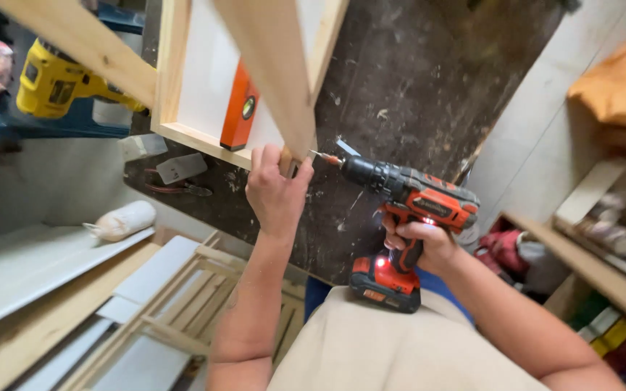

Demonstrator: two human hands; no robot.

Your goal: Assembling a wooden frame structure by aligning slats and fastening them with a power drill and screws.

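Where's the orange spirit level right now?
The orange spirit level leans inside the wooden frame at upper centre, just above the left hand.

Yellow drill (pixel 56 83) upper left, orange spirit level (pixel 240 112) on the dark workbench (pixel 407 94).

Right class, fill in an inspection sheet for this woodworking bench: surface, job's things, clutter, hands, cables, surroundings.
Surface: dark workbench, scuffed, pale specks.
Job's things: orange cordless drill, bit at the end of the wooden bar; wooden frame with white panel.
Clutter: orange spirit level, yellow drill, small pale blocks.
Hands: left hand grips the bar end; right hand holds the drill handle.
Cables: nothing seen.
Surroundings: wooden slat rack and boards on the left below the bench, shelf at right.
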